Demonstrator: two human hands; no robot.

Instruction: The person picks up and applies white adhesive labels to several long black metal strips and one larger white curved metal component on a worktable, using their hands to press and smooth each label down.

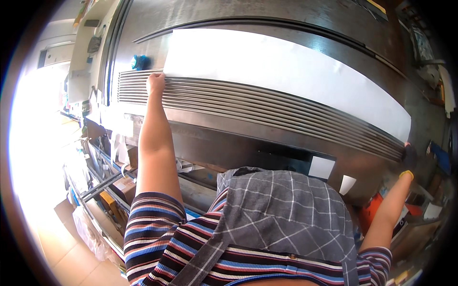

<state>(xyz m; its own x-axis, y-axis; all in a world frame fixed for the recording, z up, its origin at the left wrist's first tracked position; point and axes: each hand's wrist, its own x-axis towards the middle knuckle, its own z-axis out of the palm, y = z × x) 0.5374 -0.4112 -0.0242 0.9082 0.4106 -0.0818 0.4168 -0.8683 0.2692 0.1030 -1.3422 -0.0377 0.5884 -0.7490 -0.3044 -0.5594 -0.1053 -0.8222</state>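
A long white sheet (286, 66) lies over the far part of a bundle of long, thin grey-brown strips (229, 97) set side by side on the worktop. My left hand (156, 83) is closed at the sheet's near left corner, with its fingers pinched there and its wrist above the strips. Far out to the right, my right hand (409, 152) is closed at the sheet's right corner, by the strips' right end. That hand looks dark, with a yellow band at the wrist, and most of its fingers are hidden.
A crumpled blue thing (139, 62) sits beyond the strips' left end. Behind the sheet runs a long dark rail (248, 20). A small white card (321, 167) rests at the worktop's near edge. Shelving with boxes (112, 190) stands at the lower left.
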